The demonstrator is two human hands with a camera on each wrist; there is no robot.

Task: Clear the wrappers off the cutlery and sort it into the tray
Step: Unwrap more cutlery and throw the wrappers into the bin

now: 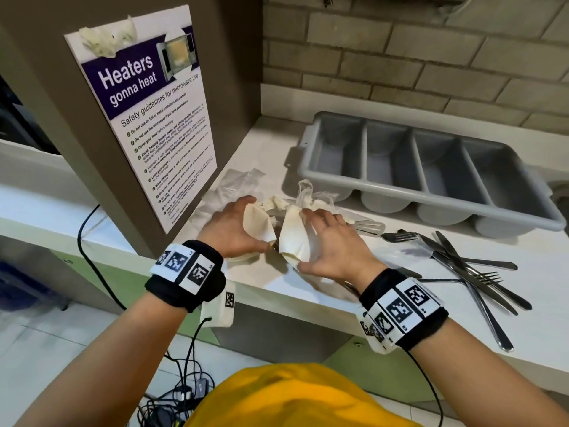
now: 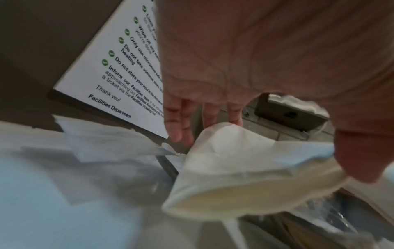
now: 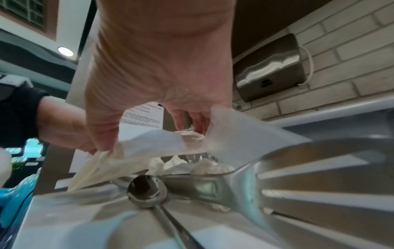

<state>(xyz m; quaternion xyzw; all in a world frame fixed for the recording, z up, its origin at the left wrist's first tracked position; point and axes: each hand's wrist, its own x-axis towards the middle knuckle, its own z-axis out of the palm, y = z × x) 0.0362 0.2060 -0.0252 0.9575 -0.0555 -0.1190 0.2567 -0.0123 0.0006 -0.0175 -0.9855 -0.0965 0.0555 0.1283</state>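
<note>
- Left hand (image 1: 234, 224) grips one piece of white paper wrapper (image 1: 257, 222), thumb under and fingers curled over the top; the grip is closed round it, just above the counter (image 1: 308, 288).
- Right hand (image 1: 334, 241) holds a second, larger wrapper piece (image 1: 294, 238), fingers spread over the top, thumb at the lower edge; a loose grip, but it has the paper.
- The two pieces sit side by side between the hands, nearly touching at the near edge.
- Right wrist view: spoon (image 3: 147, 190) lies on the counter under the held paper, bowl up, with a slotted metal utensil (image 3: 298, 182) just beside it.
- More crumpled paper and clear plastic wrap (image 1: 311, 195) piled behind the hands, and a flatter plastic sheet (image 1: 237, 183) by the poster.
- Grey tray (image 1: 431, 192) with four compartments sits at the back right of the counter, near the brick wall; nothing visible in it.
- Loose forks and knives (image 1: 468, 266) lie crossed in a heap on the counter in front of the tray, right of the right hand.
- Microwave safety poster (image 1: 147, 112) on the brown panel left of the hands.
</note>
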